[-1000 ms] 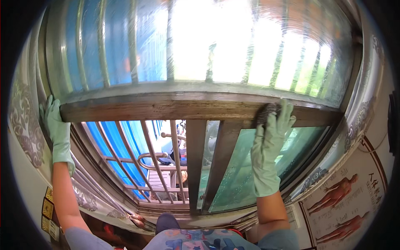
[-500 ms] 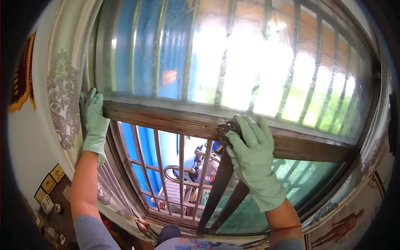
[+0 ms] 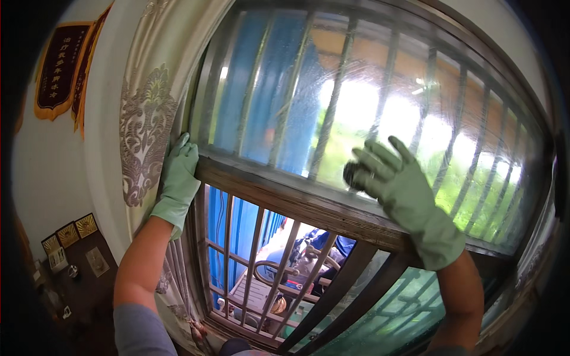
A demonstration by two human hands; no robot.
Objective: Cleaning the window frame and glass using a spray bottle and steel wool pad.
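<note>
A dark metal scouring pad (image 3: 354, 175) is in my right hand (image 3: 395, 184), which wears a pale green rubber glove. It is against the lower part of the upper window pane (image 3: 285, 118), whose glass looks wet and streaked. Two of the right hand's fingers stick up apart from the pad. My left hand (image 3: 180, 178), gloved alike, rests against the left side of the window frame, beside the curtain (image 3: 148, 118). Its fingers are stretched upward and appear to hold nothing. Between the hands runs a worn brown crossbar (image 3: 297, 204) below the pane.
Below the crossbar, metal bars (image 3: 255, 237) cross the open part of the window, with cluttered things outside. A greenish sliding pane (image 3: 392, 296) stands at lower right. A dark table (image 3: 89, 285) with small framed items is at lower left. Red pennants (image 3: 62, 71) hang on the wall.
My right hand has moved up from the crossbar onto the glass with the scouring pad. My left hand stays at the frame's left side. The view has shifted left.
</note>
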